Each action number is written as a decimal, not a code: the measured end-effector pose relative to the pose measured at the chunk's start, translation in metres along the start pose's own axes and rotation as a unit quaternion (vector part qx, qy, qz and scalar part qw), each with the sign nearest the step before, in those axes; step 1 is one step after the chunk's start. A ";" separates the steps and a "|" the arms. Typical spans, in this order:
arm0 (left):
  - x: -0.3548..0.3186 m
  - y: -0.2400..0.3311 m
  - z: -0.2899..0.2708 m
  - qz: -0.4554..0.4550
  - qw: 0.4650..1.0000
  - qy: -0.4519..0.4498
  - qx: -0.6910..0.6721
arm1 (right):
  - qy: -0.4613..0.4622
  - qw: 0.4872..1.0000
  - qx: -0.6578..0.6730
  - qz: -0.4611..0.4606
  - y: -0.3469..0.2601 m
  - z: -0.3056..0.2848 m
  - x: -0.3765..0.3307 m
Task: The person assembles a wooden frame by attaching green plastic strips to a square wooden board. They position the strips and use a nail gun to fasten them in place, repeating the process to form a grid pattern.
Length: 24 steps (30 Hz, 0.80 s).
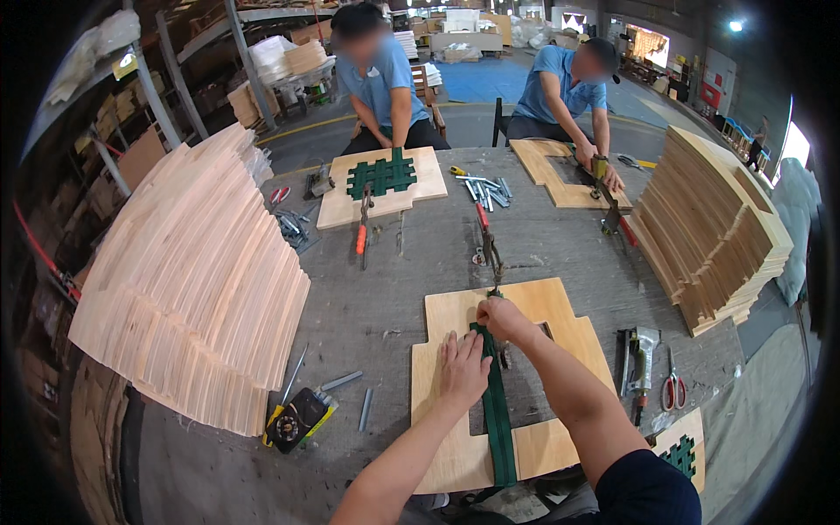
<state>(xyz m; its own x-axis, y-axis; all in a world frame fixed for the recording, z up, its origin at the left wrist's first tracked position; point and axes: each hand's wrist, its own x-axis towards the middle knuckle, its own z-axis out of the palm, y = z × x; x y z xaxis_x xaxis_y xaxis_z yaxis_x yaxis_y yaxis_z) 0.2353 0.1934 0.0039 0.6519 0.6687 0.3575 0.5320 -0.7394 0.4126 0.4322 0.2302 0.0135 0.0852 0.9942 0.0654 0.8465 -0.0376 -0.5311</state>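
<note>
A pale plywood frame (547,446) with a cut-out middle lies on the table before me. A dark green webbing strap (499,429) runs lengthwise over it, its lower end reaching past the near edge. My left hand (464,369) rests on the strap's left edge and the wood, fingers stretched out. At the strap's far end my right hand (506,318) is closed; what its fingers hold is hidden. Just beyond it, a red-handled clamp (492,249) reaches to the frame's far edge.
Tall plywood stacks stand left (192,289) and right (717,227). A pneumatic stapler (645,359) and red-handled scissors (674,391) lie right; a tape measure (297,420) lies left. Two people opposite work on a green-woven panel (424,175) and another frame (538,171).
</note>
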 end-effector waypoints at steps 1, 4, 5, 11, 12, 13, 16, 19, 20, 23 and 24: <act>0.004 -0.002 0.002 -0.001 1.000 -0.016 0.008 | 0.001 1.000 0.008 0.004 0.000 0.000 0.000; 0.010 -0.007 0.009 -0.010 0.997 -0.059 0.045 | -0.014 1.000 0.010 0.020 -0.002 0.002 0.002; 0.006 -0.007 0.011 -0.016 0.995 -0.069 0.067 | -0.023 0.999 0.007 0.025 -0.004 0.003 0.003; 0.011 0.001 0.017 -0.011 0.995 -0.059 0.075 | 0.019 0.999 -0.031 0.001 0.016 0.013 -0.001; 0.011 -0.001 0.016 -0.014 0.995 -0.058 0.077 | 0.015 0.999 -0.033 -0.008 0.012 0.013 0.000; 0.011 -0.002 0.016 -0.017 0.995 -0.056 0.080 | 0.012 0.999 -0.035 -0.015 0.009 0.011 0.001; 0.010 0.000 0.015 -0.020 0.994 -0.061 0.087 | -0.017 0.999 -0.025 0.012 0.000 0.001 0.001; 0.014 0.003 0.016 -0.015 0.994 -0.071 0.084 | -0.024 0.996 0.068 0.060 0.005 -0.017 -0.012; 0.013 0.006 0.017 -0.011 0.995 -0.068 0.074 | -0.019 0.991 0.111 0.075 0.009 -0.026 -0.021; 0.012 -0.007 0.011 -0.031 0.993 -0.066 0.092 | 0.081 0.917 0.355 0.160 0.022 -0.067 -0.063; 0.010 -0.010 0.008 -0.041 0.991 -0.073 0.102 | 0.151 0.922 0.315 0.167 0.033 -0.087 -0.091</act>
<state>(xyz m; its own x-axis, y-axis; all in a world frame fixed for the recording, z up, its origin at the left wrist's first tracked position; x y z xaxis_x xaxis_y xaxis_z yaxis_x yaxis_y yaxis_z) 0.2413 0.2067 -0.0032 0.6652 0.7196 0.1993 0.6747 -0.6936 0.2526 0.4982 0.1300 0.0630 0.5093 0.8606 -0.0084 0.2818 -0.1760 -0.9432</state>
